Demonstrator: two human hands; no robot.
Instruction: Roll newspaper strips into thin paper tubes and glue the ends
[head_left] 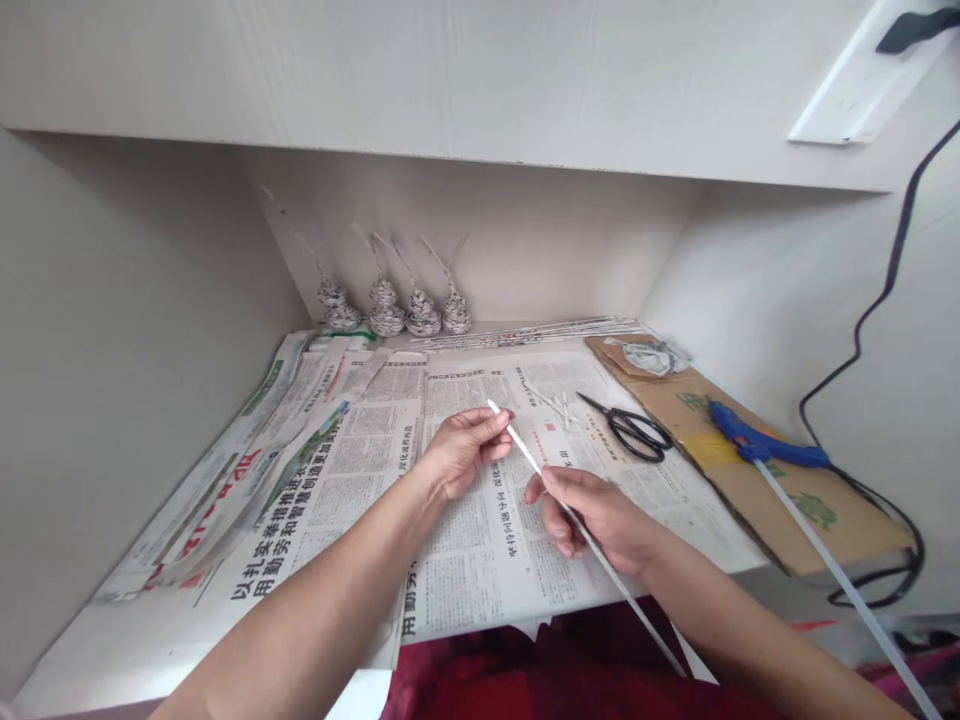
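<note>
A thin rolled paper tube [526,456] runs slantwise between my two hands, its lower end reaching down past the table's front edge. My left hand [466,450] pinches it close to the upper tip, thumb against fingers. Lower down, my right hand [596,512] has its thumb and fingers closed round the same tube. Beneath both hands lie printed newspaper sheets [457,525]. Beyond my right hand, black-handled scissors [636,434] rest on the paper, with a few short tube pieces [556,408] to their left.
Several small woven paper gourds [387,310] stand along the back wall, beside a row of long paper tubes [525,334]. At right, a blue glue gun [769,442] with a long glue stick lies on cardboard [667,405]. Its black cord [892,290] hangs there. Newspaper strips [225,500] are at left.
</note>
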